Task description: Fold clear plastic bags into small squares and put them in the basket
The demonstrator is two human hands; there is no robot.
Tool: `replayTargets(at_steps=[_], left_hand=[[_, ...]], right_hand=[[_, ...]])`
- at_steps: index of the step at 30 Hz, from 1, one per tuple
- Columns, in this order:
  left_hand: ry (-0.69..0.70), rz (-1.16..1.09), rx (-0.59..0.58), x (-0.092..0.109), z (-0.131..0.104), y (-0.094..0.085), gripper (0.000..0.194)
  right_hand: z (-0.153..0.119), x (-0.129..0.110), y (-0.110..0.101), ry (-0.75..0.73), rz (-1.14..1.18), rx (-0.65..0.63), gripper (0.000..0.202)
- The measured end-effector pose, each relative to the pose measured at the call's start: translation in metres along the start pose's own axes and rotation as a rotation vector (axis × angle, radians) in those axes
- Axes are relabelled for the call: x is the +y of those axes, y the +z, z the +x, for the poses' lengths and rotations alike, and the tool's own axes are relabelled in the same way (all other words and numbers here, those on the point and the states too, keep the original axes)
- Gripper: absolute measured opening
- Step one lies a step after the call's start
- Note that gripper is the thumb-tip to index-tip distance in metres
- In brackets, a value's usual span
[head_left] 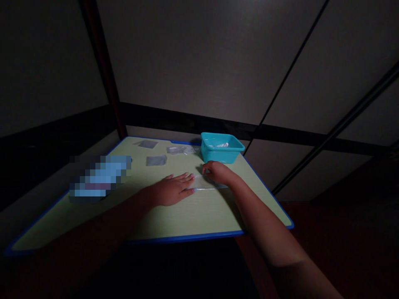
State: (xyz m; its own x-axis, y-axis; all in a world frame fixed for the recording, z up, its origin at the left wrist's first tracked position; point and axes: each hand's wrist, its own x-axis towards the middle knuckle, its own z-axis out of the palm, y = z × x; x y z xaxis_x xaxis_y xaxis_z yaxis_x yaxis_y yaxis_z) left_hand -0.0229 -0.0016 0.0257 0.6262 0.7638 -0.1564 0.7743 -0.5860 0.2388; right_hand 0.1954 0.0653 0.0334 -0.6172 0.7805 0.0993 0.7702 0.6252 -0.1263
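Left hand (173,190) lies spread, touching a clear plastic sheet (202,184) toward the right edge of the pale-green tabletop (187,220); right hand (215,171) curls, hold unclear from here. Probably light, slippery: pinch a corner.

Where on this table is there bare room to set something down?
The tabletop is bare between the clear sheet and near blue edge, and between right forearm and right edge. Crowded: the middle, with left hand and right hand at the sheet, and the far side, with teal basket and flat packets.

A pixelated blue object (101,178) at left on a blue-edged table (187,220), red post (104,62) and panelled wall (202,58) beyond
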Motion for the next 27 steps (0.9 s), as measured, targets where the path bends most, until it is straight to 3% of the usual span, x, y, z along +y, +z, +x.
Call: replayTargets(at_steps=[17,27], left_hand=[[-0.001,0.018,0.014,0.000,-0.001,0.002,0.062],[0.043,0.014,0.031,-0.001,0.001,0.001,0.063]], right_hand=[[-0.001,-0.010,-0.005,0.015,0.167,0.035,0.017],[0.000,-0.007,0.006,0.123,0.060,-0.029,0.012]])
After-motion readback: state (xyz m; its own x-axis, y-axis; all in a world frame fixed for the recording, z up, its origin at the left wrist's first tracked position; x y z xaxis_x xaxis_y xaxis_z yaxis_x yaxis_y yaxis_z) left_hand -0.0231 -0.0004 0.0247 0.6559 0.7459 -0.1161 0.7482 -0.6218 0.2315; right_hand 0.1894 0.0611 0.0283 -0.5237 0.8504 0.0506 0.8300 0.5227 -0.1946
